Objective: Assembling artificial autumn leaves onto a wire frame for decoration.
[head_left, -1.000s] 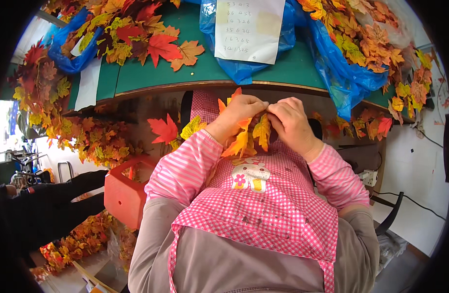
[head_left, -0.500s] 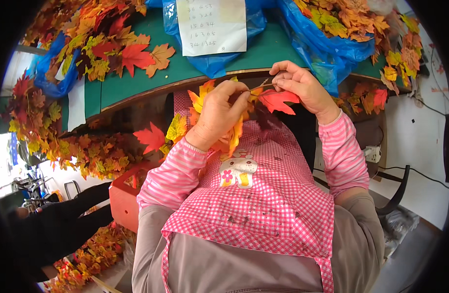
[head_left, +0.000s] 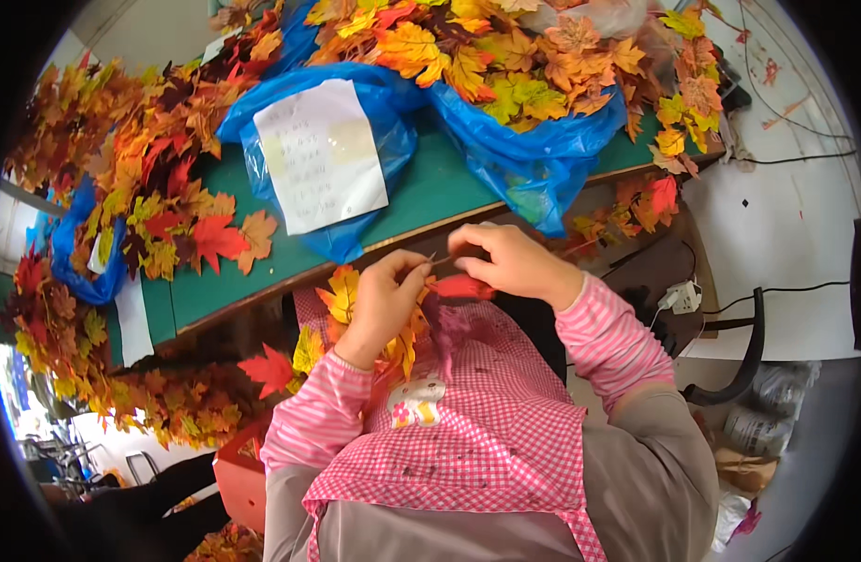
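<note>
Over my lap, at the near edge of the table, my left hand (head_left: 385,302) is closed in a pinch on the thin stem of an artificial maple leaf garland (head_left: 341,294). Its yellow and orange leaves hang below and beside that hand. A red leaf of it (head_left: 271,369) sticks out by my left wrist. My right hand (head_left: 513,266), also closed, pinches the stem a short way to the right. Another red leaf (head_left: 462,287) lies just under my right fingers. The fingertips partly hide the stem.
A green table (head_left: 234,283) carries a handwritten paper sheet (head_left: 323,157) on a blue plastic bag (head_left: 245,101). Beside it, a second blue bag (head_left: 534,159) holds leaves. More garlands (head_left: 168,140) hang over the left edge. A red stool (head_left: 240,476) stands at my left.
My view has shifted, so the table sits lower and tilted. My hands have drawn closer together along the stem, and the red leaf by the right fingers now shows narrower.
</note>
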`<state>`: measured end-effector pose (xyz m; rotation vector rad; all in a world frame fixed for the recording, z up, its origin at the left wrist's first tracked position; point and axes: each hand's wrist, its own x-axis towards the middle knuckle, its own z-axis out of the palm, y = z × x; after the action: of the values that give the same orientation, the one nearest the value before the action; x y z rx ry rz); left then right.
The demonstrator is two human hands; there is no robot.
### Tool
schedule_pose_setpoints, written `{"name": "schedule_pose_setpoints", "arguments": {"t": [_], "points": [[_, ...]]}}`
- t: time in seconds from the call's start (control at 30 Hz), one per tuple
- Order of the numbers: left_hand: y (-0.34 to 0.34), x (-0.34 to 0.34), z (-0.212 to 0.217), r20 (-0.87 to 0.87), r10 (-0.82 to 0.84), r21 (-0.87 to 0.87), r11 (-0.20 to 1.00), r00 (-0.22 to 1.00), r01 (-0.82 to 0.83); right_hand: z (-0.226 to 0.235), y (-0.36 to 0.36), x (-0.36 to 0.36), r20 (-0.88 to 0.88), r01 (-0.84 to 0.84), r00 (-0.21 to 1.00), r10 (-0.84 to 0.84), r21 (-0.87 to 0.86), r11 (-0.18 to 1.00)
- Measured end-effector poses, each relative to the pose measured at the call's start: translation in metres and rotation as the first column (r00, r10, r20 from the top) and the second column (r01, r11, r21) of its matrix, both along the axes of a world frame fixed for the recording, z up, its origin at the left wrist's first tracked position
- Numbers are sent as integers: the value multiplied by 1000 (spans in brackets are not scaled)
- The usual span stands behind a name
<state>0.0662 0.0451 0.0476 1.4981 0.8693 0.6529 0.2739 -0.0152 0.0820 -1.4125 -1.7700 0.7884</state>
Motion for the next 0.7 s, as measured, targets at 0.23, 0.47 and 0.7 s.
{"name": "schedule_pose_setpoints", "arguments": {"t": [0.23, 0.47, 0.7], "points": [[-15, 3, 1, -158, -128, 30, 990, 979, 135, 53, 76, 117, 502, 303, 714, -487, 406, 862], [-15, -2, -16, -194, -212, 266, 928, 958, 260, 8, 154, 203, 928, 166, 300, -222, 178, 970], [-21, -12, -23, -170, -206, 267, 932, 964, 246, 73, 137, 222, -128, 226, 964, -232, -61, 972]]}}
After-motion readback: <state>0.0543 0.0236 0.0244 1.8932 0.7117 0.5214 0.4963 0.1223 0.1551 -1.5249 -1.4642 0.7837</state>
